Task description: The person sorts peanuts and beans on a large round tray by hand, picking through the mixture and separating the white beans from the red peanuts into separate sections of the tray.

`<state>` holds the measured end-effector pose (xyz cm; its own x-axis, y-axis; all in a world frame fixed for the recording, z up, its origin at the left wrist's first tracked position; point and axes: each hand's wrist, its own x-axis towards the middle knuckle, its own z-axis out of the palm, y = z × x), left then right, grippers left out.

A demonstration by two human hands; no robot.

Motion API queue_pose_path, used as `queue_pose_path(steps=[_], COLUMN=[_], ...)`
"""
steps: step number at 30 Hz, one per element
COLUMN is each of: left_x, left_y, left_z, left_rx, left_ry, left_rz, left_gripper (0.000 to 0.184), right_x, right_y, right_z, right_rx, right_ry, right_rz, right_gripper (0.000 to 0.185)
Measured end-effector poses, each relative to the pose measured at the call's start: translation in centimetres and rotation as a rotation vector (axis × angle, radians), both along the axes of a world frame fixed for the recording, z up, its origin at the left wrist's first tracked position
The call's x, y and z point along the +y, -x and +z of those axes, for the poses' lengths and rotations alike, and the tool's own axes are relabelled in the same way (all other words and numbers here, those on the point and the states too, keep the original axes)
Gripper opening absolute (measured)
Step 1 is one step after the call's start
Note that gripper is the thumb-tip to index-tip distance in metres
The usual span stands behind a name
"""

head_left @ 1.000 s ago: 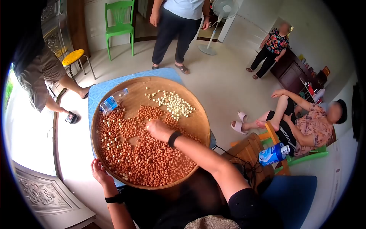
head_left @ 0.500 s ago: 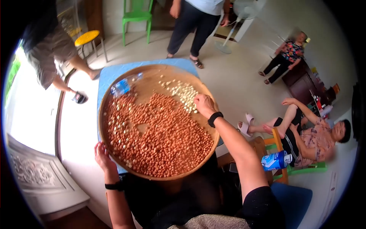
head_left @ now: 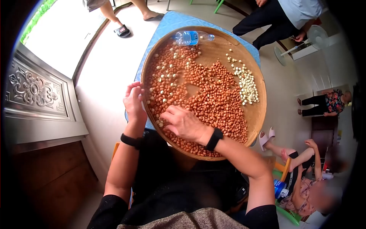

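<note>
"Brown seeds, reddish and thickly spread. Where do they lie?"

"In the round tray, covering most of its left, middle and near side. Some pale ones are scattered among them toward the tray's left."

"And the rest of the pale seeds?"

"Heaped in a loose patch inside the tray's right side, with a few strays trailing toward its far edge."

"What is the right hand doing?"

"It is over the tray's near-left part, back upward, fingers bent down to the brown seeds and partly spread. Whether it pinches one, I cannot tell — the fingertips are too hard to make out."

"The left hand?"

"At the tray's left rim, outside it, fingers loosely curled toward the edge. Whether they grip the rim, I cannot tell either."

"Anything else in there?"

"A clear plastic bottle with a blue label, lying on its side just inside the tray's far edge."

"And around it?"

"A blue table shows under the tray. A seated person is off to the tray's near right — a standing fan is beyond its far right."
</note>
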<state>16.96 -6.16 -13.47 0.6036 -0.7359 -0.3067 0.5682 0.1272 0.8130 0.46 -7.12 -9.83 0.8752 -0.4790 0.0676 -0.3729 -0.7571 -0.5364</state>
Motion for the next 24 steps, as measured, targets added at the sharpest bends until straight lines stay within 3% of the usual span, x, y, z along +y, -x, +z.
queue_pose_path(steps=[3,7,14,17,22,24], left_x=[0.1,0.0,0.0,-0.1,0.0,-0.1], left_y=[-0.2,-0.1,0.2,0.0,-0.3,-0.2], left_z=[-0.4,-0.1,-0.3,-0.5,-0.6,-0.5], left_rx=[-0.007,0.012,-0.01,0.02,0.003,0.001], left_ry=[0.001,-0.012,0.016,0.026,0.027,0.006], left_rz=[-0.001,0.014,0.023,0.015,-0.011,0.011], left_gripper=[0.011,0.01,0.009,0.011,0.012,0.012], right_x=[0.3,-0.1,0.5,1.0,0.8,0.3], right_y=[-0.3,0.5,-0.1,-0.6,0.3,1.2], right_z=[-0.9,-2.0,-2.0,-1.7,-2.7,-2.1], right_rx=[0.017,-0.061,-0.007,0.058,-0.059,0.116], right_ry=[-0.091,-0.234,-0.025,-0.05,-0.044,-0.105], right_rz=[-0.054,-0.134,-0.103,-0.129,-0.148,-0.231], right_gripper=[0.022,0.011,0.014,0.012,0.007,0.008])
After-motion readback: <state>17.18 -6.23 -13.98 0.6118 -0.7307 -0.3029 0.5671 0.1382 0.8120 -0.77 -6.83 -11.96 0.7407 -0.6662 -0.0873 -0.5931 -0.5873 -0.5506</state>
